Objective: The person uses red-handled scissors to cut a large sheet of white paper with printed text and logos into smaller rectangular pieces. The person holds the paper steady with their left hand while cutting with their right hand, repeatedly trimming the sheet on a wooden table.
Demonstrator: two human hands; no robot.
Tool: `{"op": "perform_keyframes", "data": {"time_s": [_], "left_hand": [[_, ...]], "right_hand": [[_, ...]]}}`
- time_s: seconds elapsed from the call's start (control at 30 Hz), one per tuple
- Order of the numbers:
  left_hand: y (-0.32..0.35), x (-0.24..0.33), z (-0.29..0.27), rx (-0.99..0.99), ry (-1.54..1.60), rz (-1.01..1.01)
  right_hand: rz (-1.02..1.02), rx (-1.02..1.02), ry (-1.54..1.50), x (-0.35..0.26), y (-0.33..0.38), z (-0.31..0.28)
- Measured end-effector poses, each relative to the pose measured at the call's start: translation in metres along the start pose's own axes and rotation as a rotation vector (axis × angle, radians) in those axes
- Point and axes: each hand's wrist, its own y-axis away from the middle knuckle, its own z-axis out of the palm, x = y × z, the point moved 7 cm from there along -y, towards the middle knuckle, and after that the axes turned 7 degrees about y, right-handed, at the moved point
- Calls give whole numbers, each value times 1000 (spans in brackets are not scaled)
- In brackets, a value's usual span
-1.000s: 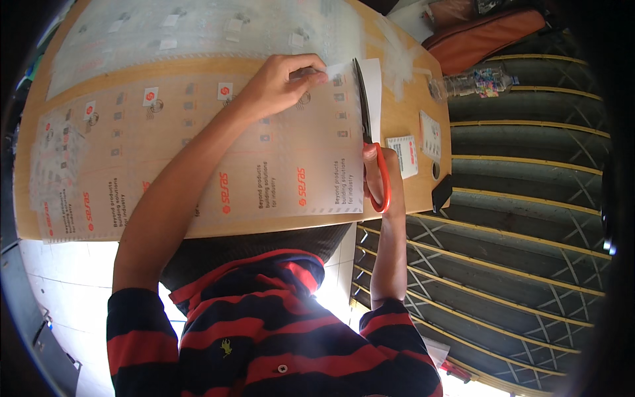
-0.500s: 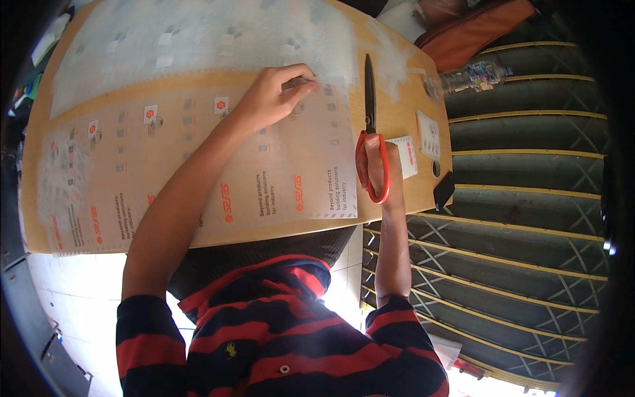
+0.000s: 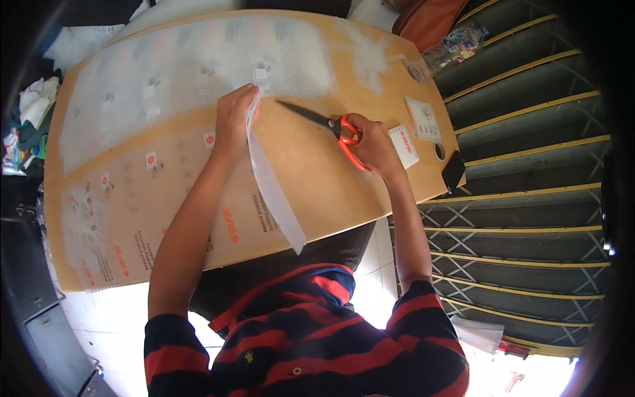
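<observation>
My left hand [image 3: 233, 120] pinches the right end of a translucent printed plastic sheet [image 3: 178, 192]. That end is raised and folded back, forming a pale strip [image 3: 274, 198] that hangs down past the table's near edge. My right hand [image 3: 374, 144] grips scissors [image 3: 347, 135] with orange-red handles and dark blades. Their tip points left toward the raised sheet and stays apart from it. The blades look closed. Beyond my left hand lies a second frosted sheet or stack of sheets [image 3: 178, 73] with small pale squares on it.
On the wooden table [image 3: 317, 198], a white card [image 3: 403, 145] and a flat clear packet [image 3: 423, 119] lie right of my right hand. A black object [image 3: 454, 172] sits at the right corner. A clear plastic bottle [image 3: 456, 47] stands beyond the right edge, beside a folding metal gate [image 3: 522, 172].
My left hand has lifted and folded back the sheet's right end. The scissors have swung from pointing away from me to pointing left. The whole view has shifted slightly.
</observation>
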Motion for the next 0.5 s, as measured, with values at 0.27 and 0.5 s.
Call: {"op": "perform_keyframes", "data": {"time_s": [0.27, 0.5], "left_hand": [[-3, -6, -1, -14, 90, -24], [-2, -1, -5, 10, 32, 14]], "right_hand": [[-47, 91, 19, 3, -6, 3], [2, 356, 25, 13, -35, -49]]}}
